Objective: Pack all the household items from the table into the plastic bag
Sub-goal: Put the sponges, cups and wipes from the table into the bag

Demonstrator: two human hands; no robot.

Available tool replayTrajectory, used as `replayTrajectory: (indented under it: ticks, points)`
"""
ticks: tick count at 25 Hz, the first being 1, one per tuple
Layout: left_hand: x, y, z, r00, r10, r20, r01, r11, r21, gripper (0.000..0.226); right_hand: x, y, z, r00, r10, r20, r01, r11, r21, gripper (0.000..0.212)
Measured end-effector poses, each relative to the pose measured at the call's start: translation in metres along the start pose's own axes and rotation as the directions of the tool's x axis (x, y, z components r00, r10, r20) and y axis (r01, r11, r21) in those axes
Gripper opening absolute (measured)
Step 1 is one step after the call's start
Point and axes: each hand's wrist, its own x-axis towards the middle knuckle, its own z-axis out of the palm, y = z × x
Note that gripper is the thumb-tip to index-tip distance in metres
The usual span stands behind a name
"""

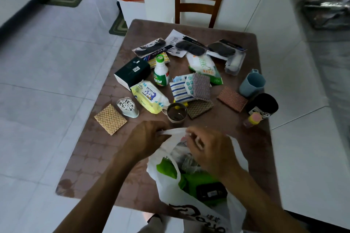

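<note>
Head view: left hand (149,136) and right hand (210,149) both pinching the top edge of the white plastic bag (170,185), at the near edge of the brown tabletop (91,149). Beyond, scattered: baby wipes pack (149,96), green-capped bottle (161,73), blue cup (251,83).

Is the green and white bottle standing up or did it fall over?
Standing up. The bottle sits on its base on the table, green cap pointing upward.

"baby wipes" on yellow wipes pack (149,97), other labels too blurred
</note>
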Motion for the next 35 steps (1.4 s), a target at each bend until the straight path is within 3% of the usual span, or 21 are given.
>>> replayTrajectory:
  ticks: [1,2,3,5,6,8,10,12,15,17,20,22,24,25,29,31,33,35]
  points:
    - [0.0,0.002,0.002,1.0,0.001,0.002,-0.001,1.0,-0.005,0.005,0.022,0.006,-0.002,0.999,0.003,-0.046,-0.001,1.0,0.025,0.024]
    - [0.0,0.004,0.004,1.0,0.005,0.005,-0.005,1.0,-0.013,0.006,0.048,0.013,0.0,0.999,0.038,0.001,-0.038,0.999,0.016,0.037]
    - [-0.001,0.006,0.005,1.0,0.01,0.006,-0.01,1.0,-0.016,0.009,0.073,0.025,0.01,0.985,0.098,0.142,-0.092,0.995,-0.044,0.054]
    - [-0.004,0.008,0.007,1.0,0.021,0.002,-0.021,1.0,-0.007,0.018,0.11,0.043,0.039,0.855,0.205,0.475,-0.063,0.953,-0.298,0.087]
    - [-0.005,0.007,0.007,1.0,0.025,-0.002,-0.025,1.0,0.0,0.024,0.121,0.049,0.054,0.796,0.216,0.565,0.007,0.931,-0.366,0.097]
    - [-0.007,0.005,0.007,1.0,0.02,-0.013,-0.019,1.0,0.011,0.032,0.132,0.057,0.08,0.745,0.224,0.628,0.027,0.931,-0.365,0.101]
    - [-0.009,0.004,0.005,1.0,0.002,-0.021,-0.002,1.0,0.011,0.034,0.133,0.059,0.091,0.748,0.248,0.615,-0.031,0.939,-0.341,0.092]
    - [-0.01,0.004,0.004,1.0,-0.003,-0.016,0.003,1.0,0.002,0.033,0.128,0.061,0.079,0.815,0.265,0.516,-0.122,0.948,-0.295,0.08]
    - [-0.006,0.008,0.006,1.0,-0.004,-0.014,0.004,1.0,0.018,0.032,0.104,0.061,0.007,0.904,0.354,0.241,-0.388,0.914,0.114,0.062]
    - [0.003,0.014,0.016,0.999,-0.002,-0.035,0.005,0.995,0.099,0.032,0.065,0.05,-0.058,0.92,0.381,0.089,-0.382,0.827,0.412,0.046]
    - [0.02,0.029,0.038,1.0,-0.001,-0.011,0.003,0.982,0.191,0.032,-0.02,0.02,-0.103,0.935,0.347,0.075,-0.333,0.783,0.526,0.054]
    - [0.028,0.036,0.043,0.999,-0.012,-0.031,0.018,0.981,0.191,0.024,-0.069,0.004,-0.091,0.932,0.311,0.185,-0.361,0.826,0.432,0.063]
    - [0.032,0.04,0.043,0.997,0.05,-0.06,-0.04,0.987,0.158,0.018,-0.096,-0.001,-0.066,0.941,0.267,0.207,-0.287,0.955,0.073,0.067]
    - [0.034,0.041,0.041,0.993,0.097,-0.061,-0.087,0.985,0.151,0.016,-0.1,0.002,-0.054,0.947,0.232,0.222,-0.205,0.969,-0.139,0.069]
    - [0.035,0.047,0.033,0.986,0.163,-0.024,-0.16,0.982,0.105,0.02,-0.07,0.014,-0.014,0.895,0.336,0.294,-0.091,0.782,-0.617,0.072]
    - [0.031,0.048,0.032,0.985,0.17,-0.026,-0.167,0.981,0.093,0.018,-0.062,0.025,0.001,0.885,0.33,0.329,-0.048,0.766,-0.641,0.081]
    - [0.026,0.044,0.032,0.985,0.169,-0.031,-0.166,0.982,0.087,0.013,-0.064,0.037,-0.001,0.856,0.26,0.448,-0.015,0.876,-0.481,0.087]
    - [0.024,0.038,0.033,0.988,0.15,-0.031,-0.149,0.988,0.047,0.012,-0.072,0.049,-0.006,0.902,0.167,0.399,0.055,0.87,-0.49,0.083]
